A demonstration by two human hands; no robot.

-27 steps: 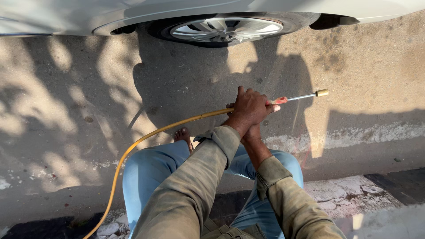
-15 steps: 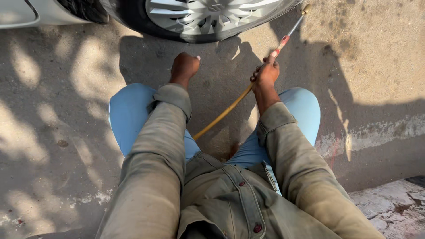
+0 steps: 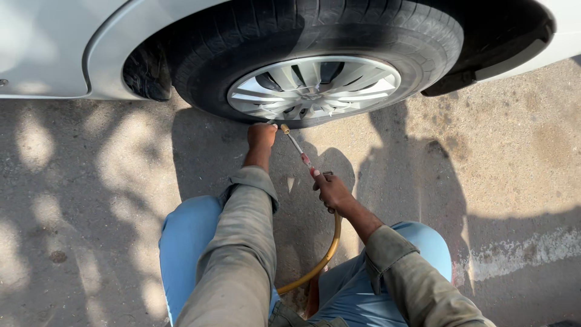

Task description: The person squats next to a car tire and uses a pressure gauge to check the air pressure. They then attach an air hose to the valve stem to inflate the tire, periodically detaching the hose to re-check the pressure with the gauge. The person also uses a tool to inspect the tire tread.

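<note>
Grey, rough ground [image 3: 91, 181] fills most of the view, with patches of sun and shade on it. One white car [image 3: 54, 48] stands at the top. One black tire [image 3: 387, 30] shows under it, and one shiny silver wheel [image 3: 315, 88] sits inside the tire.

One person squats in front of the wheel. Two knees in blue jeans [image 3: 187, 242] point at the car. Two arms in brownish-green sleeves [image 3: 242, 242] reach forward.

One thin metal wand [image 3: 296, 145] with a small brass tip goes from the right hand up to the bottom of the wheel. Its tip is just beside the left hand, close to the tire's lower edge. One yellow hose [image 3: 324, 260] comes out behind the wand, curves down between the knees, and goes out of view at the bottom.

The left hand [image 3: 261, 134] is stretched far out, right at the lower edge of the tire. The arm is almost straight. Its fingers are curled down near the wand's tip, but you cannot tell if they pinch anything.

The right hand [image 3: 331, 191] is pulled back closer to the body, with the elbow bent. Its fingers are wrapped tight around the back end of the wand, where there is a bit of red.
</note>
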